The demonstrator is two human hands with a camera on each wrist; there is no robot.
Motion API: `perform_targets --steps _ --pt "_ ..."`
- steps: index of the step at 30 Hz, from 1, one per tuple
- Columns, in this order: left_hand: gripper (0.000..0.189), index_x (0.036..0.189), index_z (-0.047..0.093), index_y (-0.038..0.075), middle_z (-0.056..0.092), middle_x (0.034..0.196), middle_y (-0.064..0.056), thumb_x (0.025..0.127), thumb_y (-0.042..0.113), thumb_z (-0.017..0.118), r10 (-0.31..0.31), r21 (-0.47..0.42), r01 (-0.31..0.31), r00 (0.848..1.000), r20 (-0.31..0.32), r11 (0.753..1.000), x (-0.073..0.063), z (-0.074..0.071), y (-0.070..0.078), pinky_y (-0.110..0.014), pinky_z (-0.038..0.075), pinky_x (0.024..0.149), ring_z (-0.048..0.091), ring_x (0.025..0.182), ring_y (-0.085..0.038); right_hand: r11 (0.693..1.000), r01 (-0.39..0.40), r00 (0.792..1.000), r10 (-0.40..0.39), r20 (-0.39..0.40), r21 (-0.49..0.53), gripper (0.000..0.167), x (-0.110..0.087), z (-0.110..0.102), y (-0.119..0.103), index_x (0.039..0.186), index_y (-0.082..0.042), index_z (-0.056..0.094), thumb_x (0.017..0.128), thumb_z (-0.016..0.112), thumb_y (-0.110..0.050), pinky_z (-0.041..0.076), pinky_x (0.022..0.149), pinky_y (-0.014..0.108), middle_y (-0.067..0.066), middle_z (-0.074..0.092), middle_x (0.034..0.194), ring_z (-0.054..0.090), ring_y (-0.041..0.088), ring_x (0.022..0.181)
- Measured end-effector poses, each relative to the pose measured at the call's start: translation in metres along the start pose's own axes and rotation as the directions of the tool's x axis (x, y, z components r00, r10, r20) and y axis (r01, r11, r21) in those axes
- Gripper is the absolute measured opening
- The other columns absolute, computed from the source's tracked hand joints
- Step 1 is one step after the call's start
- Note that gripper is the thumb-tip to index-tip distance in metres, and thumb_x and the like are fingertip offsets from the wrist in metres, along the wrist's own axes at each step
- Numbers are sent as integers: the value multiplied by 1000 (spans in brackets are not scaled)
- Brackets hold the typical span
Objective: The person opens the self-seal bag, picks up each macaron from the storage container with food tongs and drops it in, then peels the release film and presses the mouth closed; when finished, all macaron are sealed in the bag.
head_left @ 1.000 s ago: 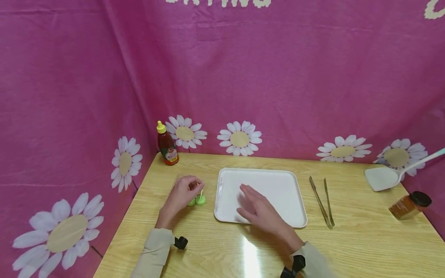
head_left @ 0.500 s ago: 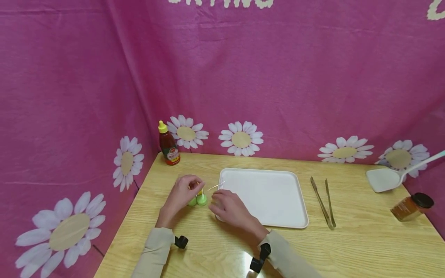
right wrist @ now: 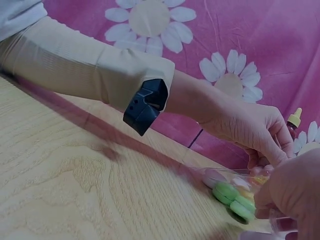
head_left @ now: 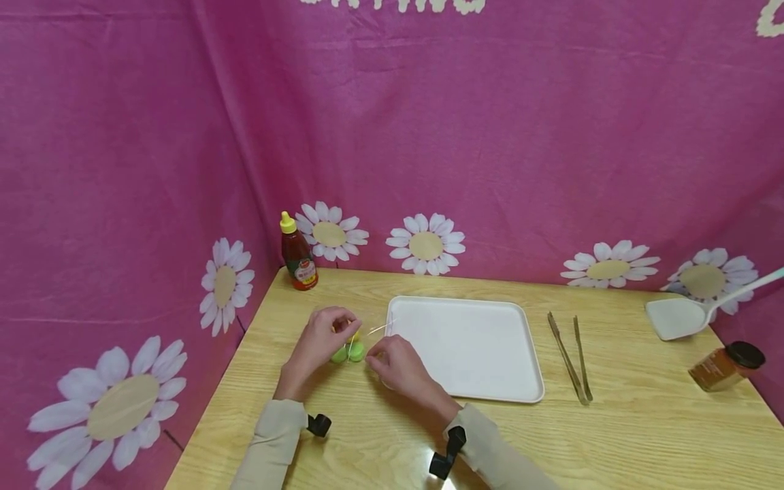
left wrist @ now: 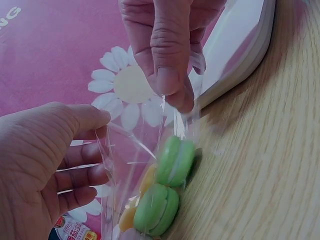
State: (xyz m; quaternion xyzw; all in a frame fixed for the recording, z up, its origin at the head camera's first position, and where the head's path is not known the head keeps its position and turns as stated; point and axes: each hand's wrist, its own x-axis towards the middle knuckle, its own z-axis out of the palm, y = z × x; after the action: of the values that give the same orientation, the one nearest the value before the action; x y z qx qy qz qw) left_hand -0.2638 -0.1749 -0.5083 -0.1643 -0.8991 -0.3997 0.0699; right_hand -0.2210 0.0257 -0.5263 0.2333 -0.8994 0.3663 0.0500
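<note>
A clear plastic bag (left wrist: 132,150) with green macarons (left wrist: 175,161) and yellow macarons (left wrist: 129,214) in it rests on the wooden table, left of the white tray (head_left: 471,347). My left hand (head_left: 321,338) pinches one upper edge of the bag between thumb and forefinger, its other fingers loosely bent. From the other side, my right hand (head_left: 404,371) pinches the bag's clear film between thumb and fingers, above the macarons. Between the two hands the film is spread apart. In the right wrist view, my right hand partly hides the green macarons (right wrist: 226,192).
A sauce bottle (head_left: 300,262) with a yellow cap stands at the back left. Metal tongs (head_left: 566,361) lie right of the tray. Farther right are a white spatula (head_left: 676,316) and a tilted jar (head_left: 723,364) with a black lid. Pink cloth hangs behind and to the left.
My right hand has come left from over the tray to the bag and taken hold of its film. The green macarons have shifted slightly; my left hand has stayed in place.
</note>
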Motion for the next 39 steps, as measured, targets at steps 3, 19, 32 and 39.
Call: perform_targets --steps 3,19,32,39 --pt "7 97 78 19 61 78 6 99 26 75 5 -1 -5 1000 -2 1000 0 -1 0 -31 47 71 55 78 -16 1000 -6 1000 5 -8 -4 8 -1 0 -2 90 -7 81 92 74 -10 51 84 39 4 74 89 65 22 90" --pt "33 134 67 11 67 129 -3 108 30 60 -98 -266 125 989 112 956 6 3 7 -44 47 100 58 116 -23 978 106 959 -148 -240 -179 6 -47 1 -17 79 -13 79 83 76 -10 47 82 40 2 65 92 57 24 92" --pt "15 109 78 13 73 100 4 100 22 72 -68 -34 109 806 588 993 38 39 43 -36 53 91 61 92 -19 902 189 879 -332 -343 -388 10 -80 4 -15 79 -19 81 76 88 -12 34 62 26 -5 46 71 41 16 70" --pt "11 105 78 11 69 93 1 101 18 71 -36 13 35 797 603 999 35 44 40 -29 53 75 60 82 -17 888 155 899 -308 -311 -433 19 -91 1 -24 69 -20 70 77 85 -13 34 57 25 -7 54 56 47 13 57"
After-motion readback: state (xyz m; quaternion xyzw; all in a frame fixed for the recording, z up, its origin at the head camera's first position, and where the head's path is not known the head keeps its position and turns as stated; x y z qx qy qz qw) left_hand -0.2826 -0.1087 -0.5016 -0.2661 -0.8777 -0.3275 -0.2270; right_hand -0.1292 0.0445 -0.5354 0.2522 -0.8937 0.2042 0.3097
